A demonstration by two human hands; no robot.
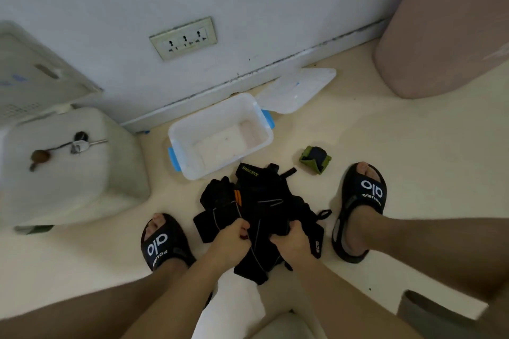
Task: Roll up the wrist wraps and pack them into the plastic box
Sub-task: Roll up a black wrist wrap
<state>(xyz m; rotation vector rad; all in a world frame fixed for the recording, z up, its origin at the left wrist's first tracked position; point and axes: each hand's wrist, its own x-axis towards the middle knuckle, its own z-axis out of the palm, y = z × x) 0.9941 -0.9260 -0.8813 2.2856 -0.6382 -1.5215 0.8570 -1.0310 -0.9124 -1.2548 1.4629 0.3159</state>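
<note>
Nearest you, between your two black slide sandals, both hands are buried in the tangled heap of black fabric wrist wraps [259, 209] on the cream floor [385, 146]. Your left hand [232, 239] has its fingers curled round a strap at the heap's near left edge, and your right hand [290, 241] grips a bunched fold just beside it. Which wrap each hand holds cannot be told, because the black straps overlap and their thin loops cross one another.

The heap looks unsorted: straps lie flat, folded and crossing, none of them rolled, so most of the rolling seems to be ahead of you.

A little farther out, to the right of the heap and apart from it, sits one rolled green-and-black wrist wrap [315, 159], standing on the floor and not yet packed.

Beyond the heap, its near corner just touching the topmost strap, the white translucent plastic box with blue latches [220, 109] stands open, and nothing shows inside it. Its clear plastic lid [297, 89] lies behind it against the white skirting board.

So, by my judgement, one wrap is rolled, none is packed, and the black pile remains.
</note>
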